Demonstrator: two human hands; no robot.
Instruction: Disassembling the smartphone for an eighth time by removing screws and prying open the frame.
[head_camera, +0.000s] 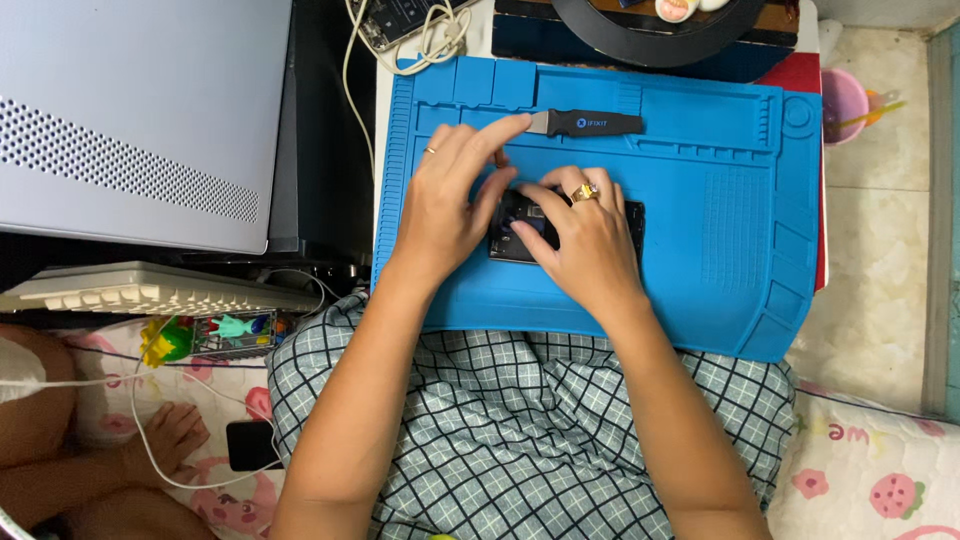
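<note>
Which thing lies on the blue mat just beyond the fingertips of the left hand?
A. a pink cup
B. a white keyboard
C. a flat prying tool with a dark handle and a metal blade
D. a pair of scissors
C: the flat prying tool lies on the blue mat just beyond the left hand, while both hands, the right hand too, rest on a dark device.

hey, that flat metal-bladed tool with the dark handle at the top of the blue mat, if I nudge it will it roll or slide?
The pry tool looks flat, so it would probably slide, not roll. The blue mat looks rubbery, so it likely grips somewhat. The thin blade may flex slightly; the handle seems stiff and light. The left hand has a fingertip near its blade.
</note>
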